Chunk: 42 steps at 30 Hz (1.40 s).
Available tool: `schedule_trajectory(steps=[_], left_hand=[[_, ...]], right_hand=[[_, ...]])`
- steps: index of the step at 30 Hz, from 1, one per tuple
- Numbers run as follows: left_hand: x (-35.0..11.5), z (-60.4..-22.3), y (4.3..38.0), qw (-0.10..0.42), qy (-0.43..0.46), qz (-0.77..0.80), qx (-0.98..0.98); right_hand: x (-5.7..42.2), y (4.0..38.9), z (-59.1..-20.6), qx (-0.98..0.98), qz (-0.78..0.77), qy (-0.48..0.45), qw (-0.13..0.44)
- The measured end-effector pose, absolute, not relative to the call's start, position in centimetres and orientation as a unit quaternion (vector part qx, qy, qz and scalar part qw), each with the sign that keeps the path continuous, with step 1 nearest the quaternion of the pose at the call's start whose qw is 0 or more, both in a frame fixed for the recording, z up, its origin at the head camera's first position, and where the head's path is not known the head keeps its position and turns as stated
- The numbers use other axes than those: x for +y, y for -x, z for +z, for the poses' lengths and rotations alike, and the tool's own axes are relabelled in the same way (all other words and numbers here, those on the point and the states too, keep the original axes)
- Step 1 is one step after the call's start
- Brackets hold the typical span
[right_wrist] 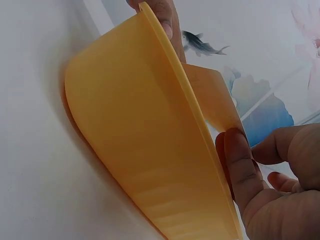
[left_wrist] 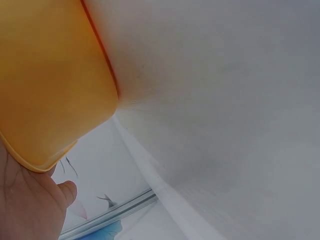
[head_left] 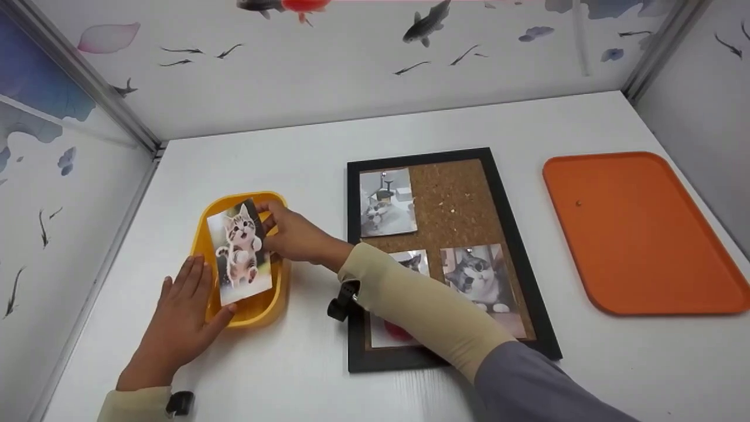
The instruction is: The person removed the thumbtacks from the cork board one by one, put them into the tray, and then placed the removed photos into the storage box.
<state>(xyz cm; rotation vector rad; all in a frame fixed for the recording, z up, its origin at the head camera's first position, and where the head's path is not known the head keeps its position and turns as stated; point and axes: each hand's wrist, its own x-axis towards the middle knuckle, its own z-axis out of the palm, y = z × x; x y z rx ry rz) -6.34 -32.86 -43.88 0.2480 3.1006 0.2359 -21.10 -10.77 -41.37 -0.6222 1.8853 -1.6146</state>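
Observation:
My right hand (head_left: 296, 233) pinches a kitten photo (head_left: 241, 252) by its right edge, between thumb and fingers. The photo is tilted over a yellow plastic basin (head_left: 281, 296); in the right wrist view its back (right_wrist: 212, 92) rises above the basin's rim. My left hand (head_left: 181, 313) rests on the basin's left rim with fingers extended, the thumb near the front corner. To the right lies a black-framed corkboard (head_left: 454, 199) with a grey cat photo (head_left: 387, 205) at its upper left and another cat photo (head_left: 483, 281) at lower right. My right forearm partly hides a third photo (head_left: 381, 334).
An orange tray (head_left: 656, 234) lies at the right of the white table (head_left: 316, 363), with a small dark speck (head_left: 579, 203) on it. Panels printed with fish (head_left: 428, 23) stand along the table's back and sides.

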Motion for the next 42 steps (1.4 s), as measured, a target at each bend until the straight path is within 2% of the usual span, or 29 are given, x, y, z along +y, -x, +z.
schedule_trajectory(steps=[23,34,42], left_hand=[[-33.0,-44.0,6.3,0.021,-0.078,0.075,0.994],[-33.2,-44.1,6.4,0.004,-0.091,0.081,0.993],[-33.3,-44.4,6.3,-0.002,-0.097,0.083,0.992]], right_hand=[[-13.1,19.8,-41.0,0.756,-0.552,0.211,0.28],[-13.6,19.7,-41.0,0.826,-0.458,0.263,0.195],[-14.1,19.5,-40.9,0.86,-0.392,0.279,0.17]])
